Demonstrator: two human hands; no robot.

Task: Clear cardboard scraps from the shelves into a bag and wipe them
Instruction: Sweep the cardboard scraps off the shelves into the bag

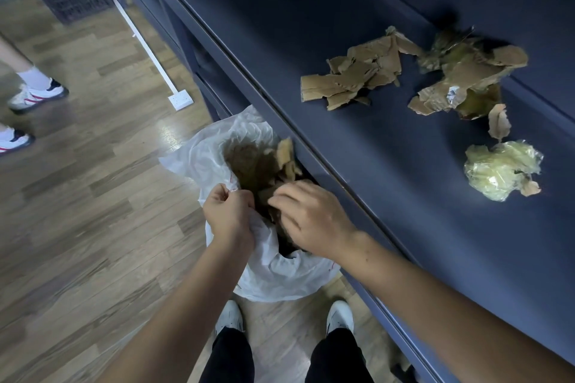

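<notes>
Two hands are working at the mouth of the bag (273,277), which is hanging low against the front edge of the dark blue shelf (373,171). The left hand (228,214) is pinching the bag's rim, fingers curled tight round the white plastic. The right hand (311,221) is reaching into the opening, fingers bent and slightly apart over the cardboard scraps (258,165) already lying inside; whether it is gripping one, I cannot tell. Up on the shelf more is waiting: a left heap (357,71) and a right heap (460,78) of torn cardboard are lying near each other, a loose scrap (498,121) is sitting just beside the right heap, and a ball of yellowish plastic wrap (502,169) is resting nearer the front. Someone's trainers (37,93) are standing on the wooden floor (77,196) well off to the left.
</notes>
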